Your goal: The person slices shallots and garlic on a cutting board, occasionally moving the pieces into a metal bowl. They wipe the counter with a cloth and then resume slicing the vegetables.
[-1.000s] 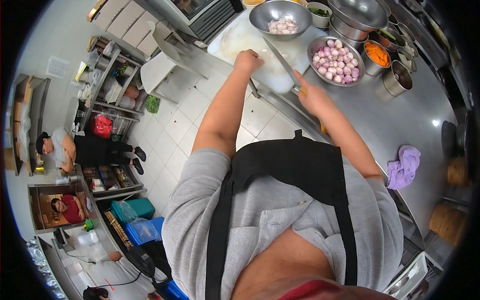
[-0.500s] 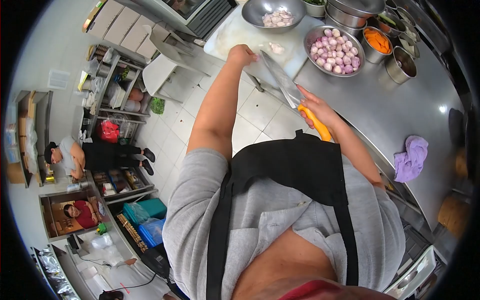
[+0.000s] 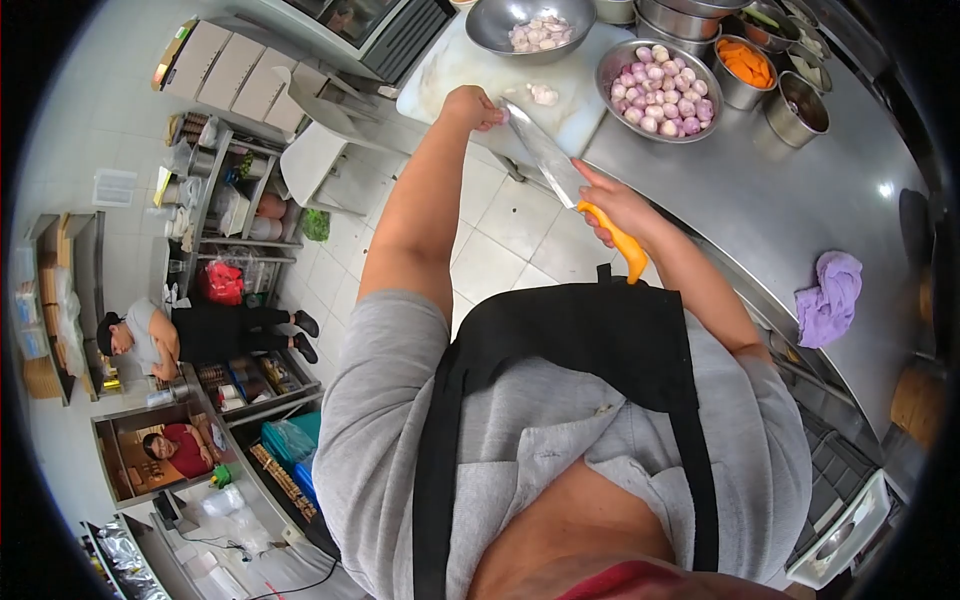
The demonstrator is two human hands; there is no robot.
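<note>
A large kitchen knife with a yellow handle is gripped in my right hand, its blade slanting up and left. Pinched in the fingertips of my left hand is a small pinkish-white shallot, mostly covered by the fingers. The blade's tip is right beside it, over the near edge of a white cutting board. Pale scraps lie on the board. Behind them stands a steel bowl with peeled, whitish pieces. To the right, another steel bowl is full of purple-white shallots.
Steel pots, including one with orange pieces and another container, crowd the back right of the steel counter. A purple cloth lies at right. Left are a chair, shelves and a person in black trousers.
The view has shifted slightly. The knife and both hands sit a little further left in it, with the blade tip still beside the left fingertips. Both grips are the same.
</note>
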